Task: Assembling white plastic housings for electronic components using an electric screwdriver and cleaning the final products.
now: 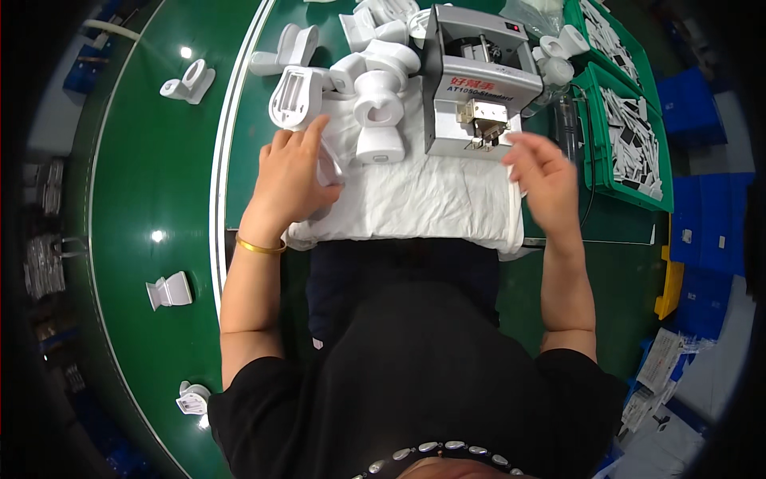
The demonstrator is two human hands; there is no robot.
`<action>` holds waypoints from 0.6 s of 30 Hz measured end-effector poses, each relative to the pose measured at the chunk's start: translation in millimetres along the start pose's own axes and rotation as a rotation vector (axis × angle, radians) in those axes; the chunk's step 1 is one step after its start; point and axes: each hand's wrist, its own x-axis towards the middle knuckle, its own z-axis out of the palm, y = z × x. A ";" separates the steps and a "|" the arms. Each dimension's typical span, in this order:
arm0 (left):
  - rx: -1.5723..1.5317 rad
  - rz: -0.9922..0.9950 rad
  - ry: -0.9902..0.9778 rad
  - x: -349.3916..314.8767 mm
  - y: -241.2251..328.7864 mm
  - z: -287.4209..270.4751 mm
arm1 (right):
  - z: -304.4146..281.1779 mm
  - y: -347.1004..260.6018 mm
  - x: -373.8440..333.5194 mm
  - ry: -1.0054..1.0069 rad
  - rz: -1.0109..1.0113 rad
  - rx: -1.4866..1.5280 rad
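My left hand (pixel 291 172) is closed around a white plastic housing (pixel 329 169) at the left side of the white cloth (pixel 447 195). Its fingers and thumb cover much of the part. Just beyond those fingers, a similar white housing (pixel 297 97) shows its hollow, slotted side. In front of the grey bench machine (pixel 483 76), near its small metal outlet (pixel 485 118), is my right hand (pixel 549 180). Its fingers are bent and somewhat blurred; whether something small sits between them cannot be made out.
Several white housings (pixel 379 112) crowd the cloth and the table behind it. Green bins (pixel 594 148) of small black and white strips stand at the right, beside a dark cylindrical tool (pixel 568 128). More housings (pixel 191 84) rest on a green surface at the left.
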 end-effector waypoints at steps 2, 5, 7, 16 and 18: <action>0.072 0.068 0.012 5.6 3.0 -1.5 | -14.5 0.2 24.6 0.245 -0.087 0.029; -0.169 0.120 0.170 18.4 24.4 -20.9 | -35.1 12.3 64.5 0.410 -0.149 0.062; -0.696 0.037 0.182 42.9 53.2 -23.9 | -22.8 17.4 88.8 0.343 -0.081 0.365; -1.737 -0.180 -0.021 144.3 128.6 26.7 | -7.7 23.3 99.8 0.160 -0.091 0.327; -1.831 -0.300 -0.045 154.0 129.3 30.4 | 0.7 23.8 99.5 0.130 -0.172 0.347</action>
